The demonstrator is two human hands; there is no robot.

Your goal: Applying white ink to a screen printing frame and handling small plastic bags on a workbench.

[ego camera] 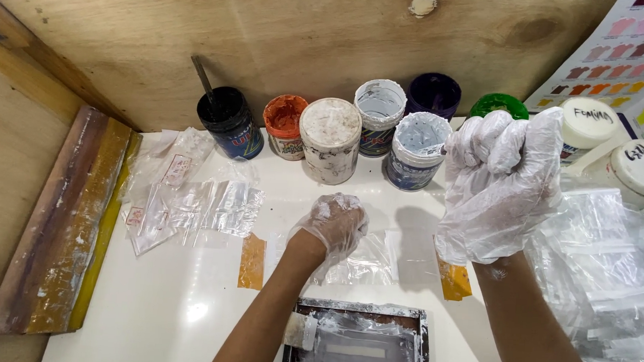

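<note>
Seven ink jars are standing in a cluster along the back edge of the white table (175, 313), and we are noting each in turn: the black jar (229, 122) is holding dark ink with a stir stick (204, 79) leaning out of it; the orange jar (285, 125) is showing orange ink caked on its rim; the lidded white jar (329, 139) is smeared with dried residue; two open jars (379, 116) and (417, 149) are holding pale grey-white ink; the purple jar (434, 95) and the green jar (499, 104) are sitting behind them. Two capped white tubs (588, 121) are standing at the right, just beside a colour chart (637, 58). We are keeping our left hand (334, 224), gloved in thin clear plastic, curled shut and pressing down on a clear plastic bag (365, 262) lying flat on the table, between two strips of yellow tape (252, 261). We are holding our right hand (500, 179), also gloved, raised above the table with the fingers closed into a loose fist; we cannot tell whether it is gripping anything. The bag is looking transparent and crinkled, and it is lying just beyond a small framed printing screen (358, 341). More clear bags (188, 203) are lying at the left, near a wooden squeegee (62, 226), and a larger heap of bags (611, 277) is piled at the right.
</note>
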